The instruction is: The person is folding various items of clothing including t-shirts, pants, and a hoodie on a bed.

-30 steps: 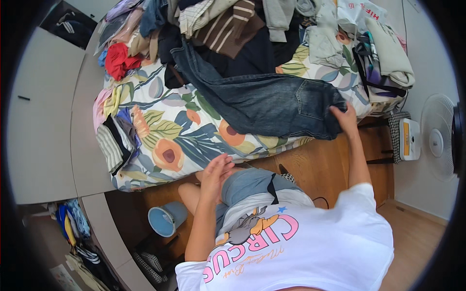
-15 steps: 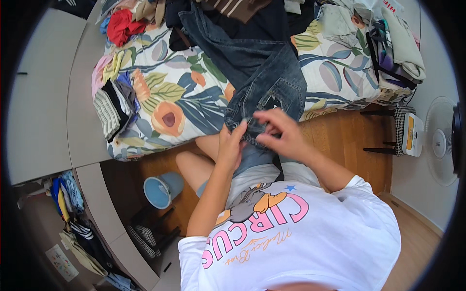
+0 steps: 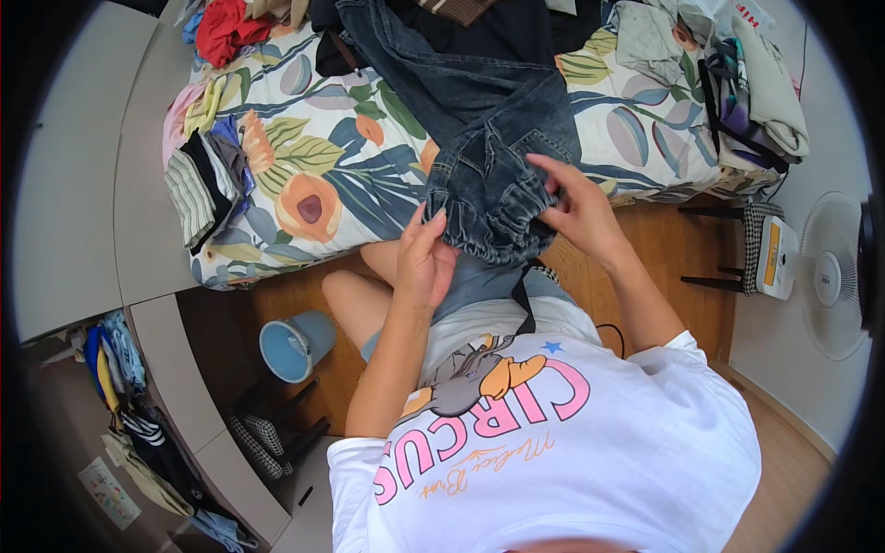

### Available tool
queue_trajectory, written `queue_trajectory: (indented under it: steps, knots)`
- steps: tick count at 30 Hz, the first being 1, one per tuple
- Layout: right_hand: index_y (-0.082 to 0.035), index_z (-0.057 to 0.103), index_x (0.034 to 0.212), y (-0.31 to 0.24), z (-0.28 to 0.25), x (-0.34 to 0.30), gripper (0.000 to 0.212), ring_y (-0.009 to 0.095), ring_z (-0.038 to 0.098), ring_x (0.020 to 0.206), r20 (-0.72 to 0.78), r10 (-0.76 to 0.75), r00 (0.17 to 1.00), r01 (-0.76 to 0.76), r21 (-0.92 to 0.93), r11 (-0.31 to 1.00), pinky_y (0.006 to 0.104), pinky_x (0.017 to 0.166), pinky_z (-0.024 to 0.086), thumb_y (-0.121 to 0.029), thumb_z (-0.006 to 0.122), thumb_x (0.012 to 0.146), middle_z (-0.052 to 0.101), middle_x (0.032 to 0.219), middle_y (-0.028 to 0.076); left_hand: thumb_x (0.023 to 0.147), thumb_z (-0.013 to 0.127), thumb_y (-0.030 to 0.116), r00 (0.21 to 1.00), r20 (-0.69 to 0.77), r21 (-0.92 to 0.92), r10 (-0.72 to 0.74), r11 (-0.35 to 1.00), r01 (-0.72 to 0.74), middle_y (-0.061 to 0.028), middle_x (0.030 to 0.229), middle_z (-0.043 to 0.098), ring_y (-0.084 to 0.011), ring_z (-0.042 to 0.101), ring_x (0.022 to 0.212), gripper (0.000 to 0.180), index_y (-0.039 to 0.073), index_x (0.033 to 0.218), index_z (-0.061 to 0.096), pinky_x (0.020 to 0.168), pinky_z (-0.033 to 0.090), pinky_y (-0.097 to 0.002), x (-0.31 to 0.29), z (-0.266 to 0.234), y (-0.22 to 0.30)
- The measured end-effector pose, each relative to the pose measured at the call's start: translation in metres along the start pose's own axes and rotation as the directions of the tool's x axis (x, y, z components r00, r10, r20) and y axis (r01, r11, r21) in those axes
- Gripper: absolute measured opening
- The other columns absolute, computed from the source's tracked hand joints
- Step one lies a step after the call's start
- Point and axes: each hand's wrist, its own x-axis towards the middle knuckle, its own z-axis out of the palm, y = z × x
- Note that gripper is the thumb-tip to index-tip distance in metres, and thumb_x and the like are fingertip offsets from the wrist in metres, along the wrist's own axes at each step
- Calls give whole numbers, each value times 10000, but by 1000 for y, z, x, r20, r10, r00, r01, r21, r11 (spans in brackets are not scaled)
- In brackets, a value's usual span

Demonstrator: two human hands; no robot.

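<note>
Floral bed [image 3: 309, 207] bore jeans [image 3: 498, 101]; left hand [image 3: 426, 264], right hand [image 3: 583, 217] pinched waistband [image 3: 493, 249] at near edge. Before bed: wooden floor [image 3: 659, 253], blue bucket [image 3: 318, 334]; right of bed stood white fan [image 3: 830, 276].

Free to pass over the quilt [image 3: 341, 175] between the jeans [image 3: 498, 175] and the striped stack [image 3: 198, 189] at left. Open too right of the jeans, as far as the clothes pile [image 3: 770, 92] at far right. Blocked at the far side by black clothes [image 3: 507, 41], at far left by a red garment [image 3: 229, 35]. Obstructed on the near side by a bucket [image 3: 297, 347] at left, a stool [image 3: 758, 232] at right.
</note>
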Motion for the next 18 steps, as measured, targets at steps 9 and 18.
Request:
queue_trajectory:
  steps: [9,18]
  knots:
    - [22,622,899,15,3,27,206,130,610,772,152,344,927,-320,798,510,257,666,478,-73,466,804,648,887,75,882,567,218,938,-345,228,24,972,59,-130,1227,503,-204,520,1093,414,5,1219,456,884,447,-340,11,-22,10]
    - [32,650,761,3,25,44,184,113,571,584,100,170,980,-197,443,874,273,542,442,-133,570,779,618,641,70,744,678,328,915,376,925,145,-115,-362,-219,885,613,-360,585,847,454,-50,983,596,766,458,-339,-5,47,10]
